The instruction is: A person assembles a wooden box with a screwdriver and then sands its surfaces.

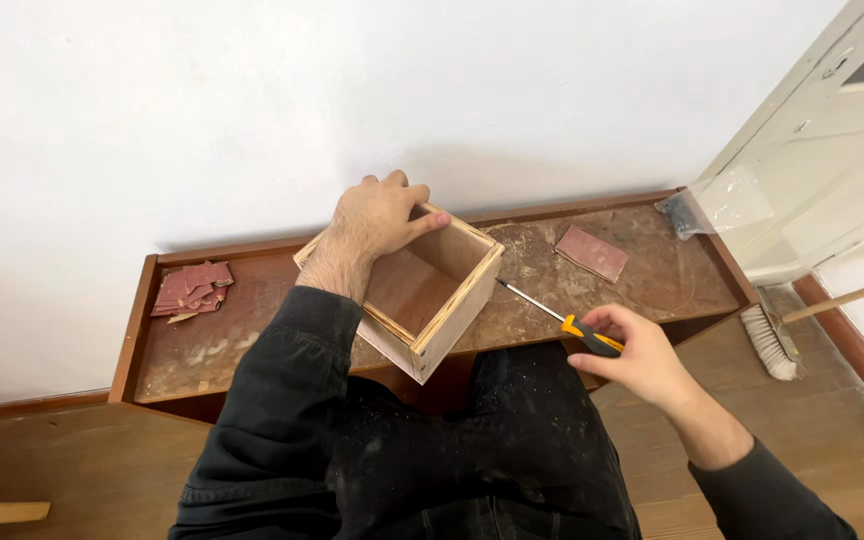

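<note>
I look down from the head camera at my two bare hands over a low, worn wooden table (252,350) set against a white wall. My left hand (377,215) rests on top of an open plywood box (432,300), fingers curled over its far rim and thumb lying along the edge, a closed grip on the wall of the box. The box sits near the middle of the table, turned at an angle, with one corner hanging past the front edge toward my lap. My right hand (632,355) has its grip closed around the orange and black handle of a screwdriver (562,320); the thin metal shaft points left, its tip just beside the right side of the box. A reddish sheet of sandpaper (593,253) lies behind the screwdriver. A pile of small sandpaper scraps (192,290) sits at the table's left end. A clear plastic bag (717,203) lies at the right end, and a broom (774,340) lies on the floor beyond.
</note>
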